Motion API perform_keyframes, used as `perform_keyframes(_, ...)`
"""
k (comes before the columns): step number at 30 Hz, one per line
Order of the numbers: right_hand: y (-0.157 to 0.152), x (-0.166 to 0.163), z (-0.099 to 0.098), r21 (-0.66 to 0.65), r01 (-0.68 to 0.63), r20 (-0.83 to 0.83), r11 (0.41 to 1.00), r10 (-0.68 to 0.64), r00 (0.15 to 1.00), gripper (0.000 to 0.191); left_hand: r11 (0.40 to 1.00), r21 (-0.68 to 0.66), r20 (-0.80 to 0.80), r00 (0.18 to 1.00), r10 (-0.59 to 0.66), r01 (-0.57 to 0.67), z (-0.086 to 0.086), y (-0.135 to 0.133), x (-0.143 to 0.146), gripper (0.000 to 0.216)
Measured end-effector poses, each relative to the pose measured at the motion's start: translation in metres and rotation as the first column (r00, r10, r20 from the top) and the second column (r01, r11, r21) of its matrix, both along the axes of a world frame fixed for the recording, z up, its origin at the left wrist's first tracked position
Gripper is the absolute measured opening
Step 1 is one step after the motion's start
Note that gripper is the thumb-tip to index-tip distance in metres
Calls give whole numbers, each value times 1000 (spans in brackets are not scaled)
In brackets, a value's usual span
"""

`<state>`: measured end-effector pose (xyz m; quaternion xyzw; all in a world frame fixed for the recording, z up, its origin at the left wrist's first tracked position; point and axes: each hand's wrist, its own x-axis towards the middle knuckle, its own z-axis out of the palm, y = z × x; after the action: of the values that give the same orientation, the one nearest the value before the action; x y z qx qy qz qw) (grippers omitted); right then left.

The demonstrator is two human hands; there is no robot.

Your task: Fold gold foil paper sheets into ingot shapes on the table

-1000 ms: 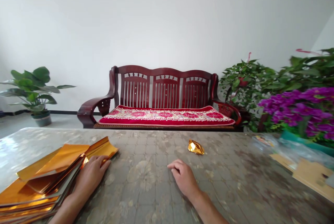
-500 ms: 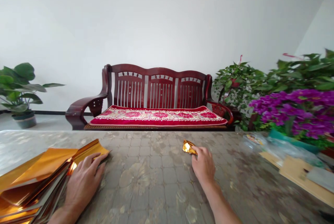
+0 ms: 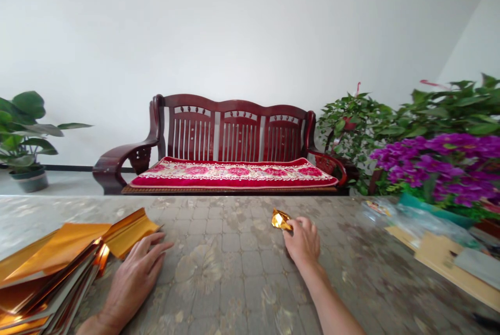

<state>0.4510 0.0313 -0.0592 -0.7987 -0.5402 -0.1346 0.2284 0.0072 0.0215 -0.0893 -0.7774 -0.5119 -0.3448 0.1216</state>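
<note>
A folded piece of gold foil paper [image 3: 280,219] is pinched at its near edge by my right hand [image 3: 302,243], toward the far side of the table. My left hand [image 3: 136,277] lies with its fingers stretched out, pointing right, and holds nothing. Just beyond and left of it is a fanned pile of gold foil sheets [image 3: 74,246]. One creased foil sheet [image 3: 133,231] sticks out from that pile toward the fingertips of my left hand; whether they touch is hard to tell.
Patterned grey cloth covers the table [image 3: 211,283]. On its right lie clear plastic wrap [image 3: 422,223], pieces of cardboard [image 3: 437,254] and a teal pot of purple flowers [image 3: 449,168]. Behind stands a dark red wooden bench [image 3: 238,134]; a potted plant [image 3: 31,137] is at left.
My left hand has come off the creased foil sheet and shifted slightly right, its fingers straighter. My right hand keeps the folded foil in nearly the same place.
</note>
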Motion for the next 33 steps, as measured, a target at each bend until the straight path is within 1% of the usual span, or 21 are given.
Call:
perform_keyframes(6,1,-2,3,33,-39,22,999,38,999,9,994,-108,28,999,22,-18,3,-2,3,30)
perform_keyframes(9,1,-2,0,53,-66,29,996,65,997,5,993,-122,40,999,12,-7,4,-3,4,31)
perform_keyframes(13,-1,-3,-1,53,-88,38,995,86,996,8,994,-107,61,998,-4,10,7,-4,4,30)
perform_keyframes(16,-5,-8,6,66,-123,52,990,119,991,11,994,-104,97,995,-19,29,8,-5,4,29)
perform_keyframes(18,-7,-15,13,89,-160,18,983,159,987,11,992,-115,152,988,-37,55,8,-6,7,28)
perform_keyframes(19,-8,-20,17,100,-187,-27,977,190,981,12,989,-129,198,979,-48,75,8,-6,11,27)
perform_keyframes(20,-8,-26,20,112,-228,-91,967,238,967,12,983,-150,255,965,-61,102,9,-7,17,26)
perform_keyframes(21,-8,-32,22,121,-291,-177,949,309,934,12,975,-177,334,940,-71,137,11,-8,25,25)
perform_keyframes(22,-9,-40,23,127,-371,-277,920,392,878,12,956,-224,425,902,-79,189,14,-9,36,24)
perform_keyframes(23,-9,-49,24,128,-459,-375,879,471,798,11,918,-304,516,854,-65,254,18,-11,49,23)
perform_keyframes(24,-10,-58,24,133,-542,-465,830,535,705,10,864,-392,599,801,-20,315,24,-13,64,22)
perform_keyframes(25,-11,-68,23,140,-604,-532,785,574,623,10,812,-452,672,740,38,369,31,-16,79,24)
perform_keyframes(26,-14,-77,23,148,-649,-583,746,596,552,10,765,-481,731,677,80,429,39,-18,95,29)
perform_keyframes(27,-17,-86,24,168,-677,-631,716,606,485,10,706,-492,784,612,105,509,47,-20,109,33)
perform_keyframes(29,-25,-102,27,189,-720,-717,667,595,363,11,566,-490,853,498,154,663,62,-25,131,36)
perform_keyframes(30,-29,-108,29,194,-731,-743,655,584,326,10,522,-478,873,448,193,706,67,-26,139,37)
perform_keyframes(31,-33,-112,31,189,-746,-763,639,573,298,10,498,-475,880,401,255,726,72,-27,144,38)
perform_keyframes(33,-38,-118,36,183,-757,-787,627,555,269,10,471,-488,867,349,355,734,75,-29,150,41)
